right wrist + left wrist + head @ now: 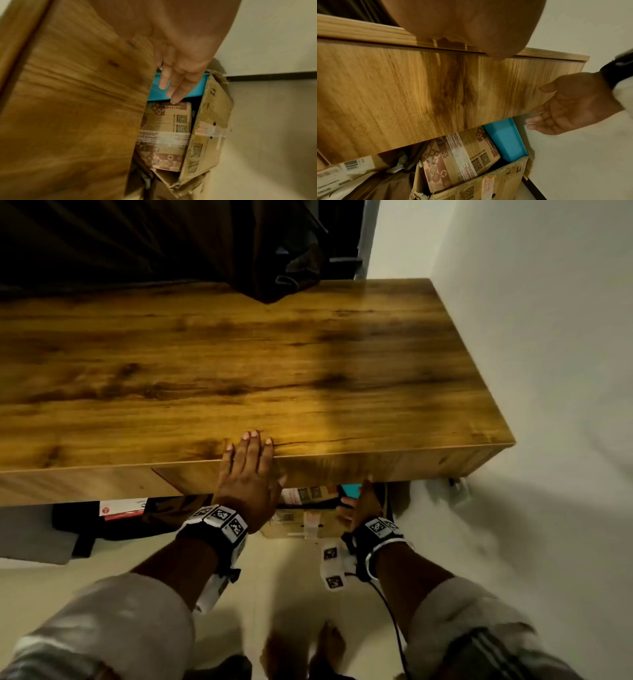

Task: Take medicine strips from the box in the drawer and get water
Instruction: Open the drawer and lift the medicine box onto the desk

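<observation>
The wooden cabinet top fills the head view. My left hand lies flat on its front edge, fingers straight. Below it the drawer front hangs with its inside hidden. My right hand is at the drawer front's lower right edge, thumb against the face and fingers loosely extended beneath it, holding nothing. In the right wrist view its fingers point down past the panel edge. No medicine box, strips or water show.
On the floor under the drawer stands an open torn cardboard box holding a patterned carton and a blue box. A black bag lies under the cabinet at left. A white wall closes the right side.
</observation>
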